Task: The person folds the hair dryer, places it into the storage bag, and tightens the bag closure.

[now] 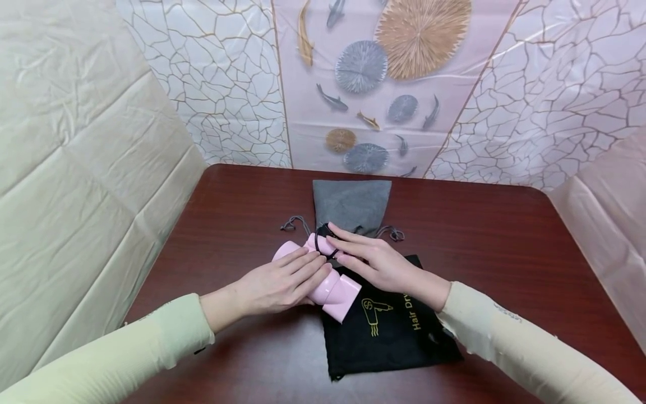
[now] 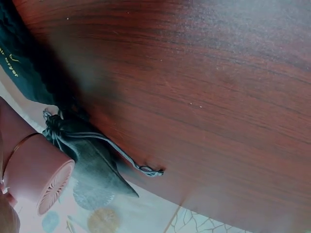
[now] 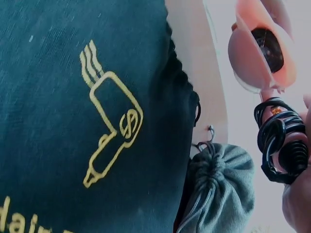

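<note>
A pink hair dryer is held over the near middle of the table, tilted, its wide nozzle toward the black bag. My left hand grips its barrel from the left, fingers laid across the top. In the left wrist view the dryer's vented rear end shows. My right hand reaches in from the right, fingertips at the handle and the black cord wound round it. The right wrist view shows the open nozzle and fingers beside the wrapped handle; part of that grip is out of frame.
Below the right forearm lies a flat black drawstring bag with a gold hair dryer print. Behind it is a grey drawstring pouch, its cords spread to both sides. Patterned cloth walls stand round the dark wooden table.
</note>
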A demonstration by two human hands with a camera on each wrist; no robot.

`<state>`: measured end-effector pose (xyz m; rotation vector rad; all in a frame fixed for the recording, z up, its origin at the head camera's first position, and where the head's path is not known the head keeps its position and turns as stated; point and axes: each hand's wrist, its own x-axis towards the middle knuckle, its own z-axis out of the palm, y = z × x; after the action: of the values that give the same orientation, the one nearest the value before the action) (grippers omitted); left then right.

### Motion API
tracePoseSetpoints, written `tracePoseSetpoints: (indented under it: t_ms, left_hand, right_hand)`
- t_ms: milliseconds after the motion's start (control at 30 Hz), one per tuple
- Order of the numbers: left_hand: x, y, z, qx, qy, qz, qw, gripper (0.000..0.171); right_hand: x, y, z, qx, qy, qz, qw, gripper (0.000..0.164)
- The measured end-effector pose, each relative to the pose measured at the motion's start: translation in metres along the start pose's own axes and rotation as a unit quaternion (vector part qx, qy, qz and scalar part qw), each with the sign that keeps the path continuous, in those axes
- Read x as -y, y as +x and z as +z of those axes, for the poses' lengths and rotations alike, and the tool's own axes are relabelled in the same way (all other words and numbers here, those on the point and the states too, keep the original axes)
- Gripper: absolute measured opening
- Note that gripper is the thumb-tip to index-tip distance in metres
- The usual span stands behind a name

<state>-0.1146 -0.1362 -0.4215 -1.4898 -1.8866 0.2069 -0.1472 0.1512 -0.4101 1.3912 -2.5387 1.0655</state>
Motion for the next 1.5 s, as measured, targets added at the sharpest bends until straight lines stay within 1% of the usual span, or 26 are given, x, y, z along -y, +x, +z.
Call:
tracePoseSetpoints:
  t_ms: [167,333,467,567,667,733,833,967,1067,1200,1333,1433,1500]
  left_hand:
    - [0.0,0.001,0.0,0.003,0.007,-0.01,0.9999,0.054]
    - [0.003,0.003,-0.004,0.021,0.007,-0.024,0.9995,0.056]
    - [0.002,0.001,-0.007,0.02,0.004,-0.028,0.9994,0.057]
    - [0.0,-0.002,-0.01,0.018,0.007,-0.032,0.9993,0.058]
    - [-0.001,-0.006,-0.012,0.021,0.017,-0.042,0.9987,0.058]
    - [-0.002,-0.01,-0.014,0.026,0.022,-0.049,0.9982,0.059]
    - [-0.004,-0.016,-0.016,0.04,0.02,-0.063,0.997,0.061]
    - [-0.008,-0.027,-0.019,0.057,0.011,-0.084,0.9948,0.064]
    - [-0.01,-0.035,-0.018,0.058,-0.002,-0.098,0.9935,0.066]
    - [-0.012,-0.047,-0.015,0.06,-0.025,-0.119,0.9908,0.067]
    - [-0.012,-0.057,-0.015,0.072,-0.044,-0.133,0.9875,0.07]
    - [-0.011,-0.063,-0.014,0.082,-0.06,-0.136,0.9854,0.067]
    - [-0.01,-0.067,-0.013,0.088,-0.07,-0.137,0.9842,0.064]
  right_hand:
    - [0.005,0.0,0.002,0.016,0.02,0.026,0.999,0.045]
    - [0.007,0.003,0.0,0.028,0.032,0.032,0.999,0.047]
    - [0.007,0.006,-0.002,0.052,0.037,0.028,0.998,0.048]
    - [0.008,0.008,-0.002,0.07,0.029,0.013,0.997,0.051]
    - [0.007,0.011,-0.003,0.08,0.007,-0.004,0.997,0.052]
    - [0.007,0.012,-0.004,0.085,-0.011,-0.013,0.996,0.053]
    - [0.005,0.01,-0.008,0.089,-0.031,-0.013,0.995,0.054]
    - [0.003,0.002,-0.015,0.077,-0.048,0.013,0.996,0.054]
    - [-0.001,-0.009,-0.021,0.066,-0.054,0.046,0.995,0.055]
    - [-0.006,-0.025,-0.027,0.067,-0.057,0.082,0.993,0.056]
    - [-0.011,-0.044,-0.028,0.073,-0.065,0.088,0.991,0.056]
    - [-0.015,-0.059,-0.026,0.08,-0.079,0.085,0.99,0.055]
    - [-0.019,-0.068,-0.023,0.086,-0.091,0.075,0.989,0.055]
